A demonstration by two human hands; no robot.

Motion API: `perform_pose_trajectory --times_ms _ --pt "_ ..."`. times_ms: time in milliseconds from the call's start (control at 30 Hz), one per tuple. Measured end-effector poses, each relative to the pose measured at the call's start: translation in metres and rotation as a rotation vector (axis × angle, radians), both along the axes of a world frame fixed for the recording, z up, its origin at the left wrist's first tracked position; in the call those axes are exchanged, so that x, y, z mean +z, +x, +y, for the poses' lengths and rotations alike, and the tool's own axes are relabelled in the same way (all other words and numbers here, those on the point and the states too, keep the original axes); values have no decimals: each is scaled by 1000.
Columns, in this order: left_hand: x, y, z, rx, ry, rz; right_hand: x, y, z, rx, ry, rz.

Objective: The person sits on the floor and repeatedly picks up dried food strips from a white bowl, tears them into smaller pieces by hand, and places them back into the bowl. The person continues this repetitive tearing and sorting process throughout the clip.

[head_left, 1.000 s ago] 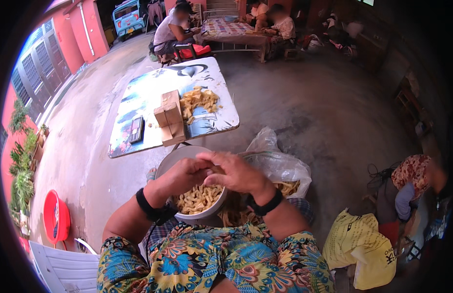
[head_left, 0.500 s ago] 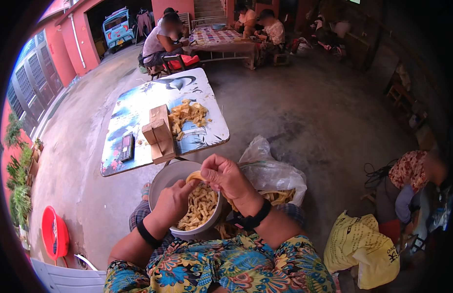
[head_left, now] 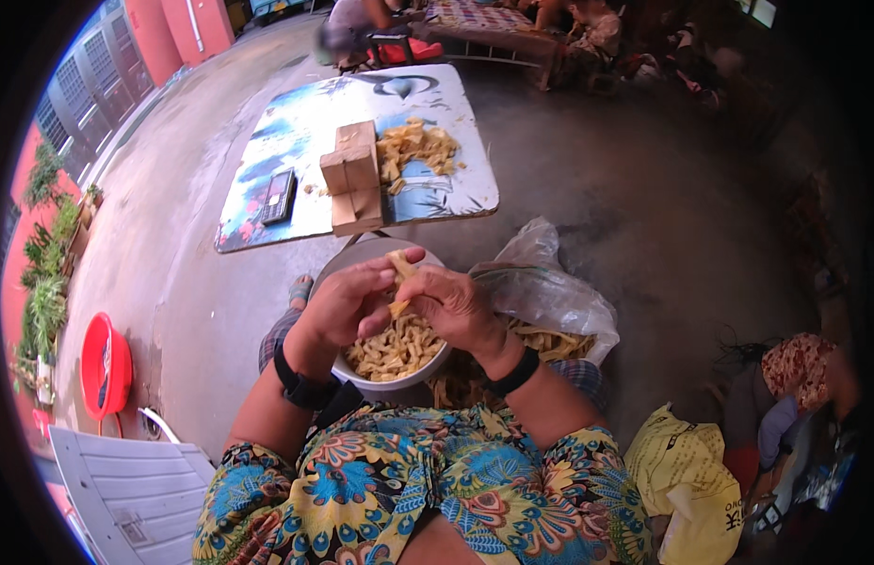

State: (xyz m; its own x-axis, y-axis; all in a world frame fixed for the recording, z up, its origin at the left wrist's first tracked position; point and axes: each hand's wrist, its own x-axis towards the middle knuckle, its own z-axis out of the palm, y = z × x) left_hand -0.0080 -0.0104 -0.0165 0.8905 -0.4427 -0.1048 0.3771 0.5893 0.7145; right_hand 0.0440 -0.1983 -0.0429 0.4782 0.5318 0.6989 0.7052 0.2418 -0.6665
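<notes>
A grey metal bowl rests on my lap, filled with pale yellow food pieces. Both hands meet above it. My left hand and my right hand pinch one yellow piece between their fingertips, held just over the bowl. Each wrist wears a black band. A clear plastic bag with more yellow pieces lies on my right thigh, touching the bowl's side.
A low table ahead carries wooden blocks, a heap of yellow pieces and a black calculator. A red basin and white chair sit left; a yellow bag and another person right. People sit far behind.
My hands have shifted slightly and lifted a yellow piece higher over the bowl. The view has tilted down, bringing table and bowl closer.
</notes>
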Motion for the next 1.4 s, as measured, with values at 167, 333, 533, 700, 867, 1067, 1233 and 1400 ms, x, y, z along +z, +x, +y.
perform_pose_trajectory --times_ms 167,333,533,700,867,1067,1233,1400 --pt "-33 15 -14 352 117 25 -39 -2 13 592 260 1060" --pt "-51 18 -27 431 45 -212 -33 0 16 447 406 1417" --pt "-38 11 -31 458 499 -404 -33 6 14 124 295 1062" --pt "-58 7 -13 633 1155 -890 -13 -2 3 -296 -238 11" --pt "-46 -14 -15 638 1380 -1022 -8 5 -11 -238 -479 56" --pt "-56 -19 -15 279 546 -128 -12 18 -20 96 -376 417" --pt "-74 -13 -18 667 1037 -658 -9 11 -12 -165 -556 224" --pt "-66 -17 -23 608 1228 -699 -15 13 -14 -77 -567 253"
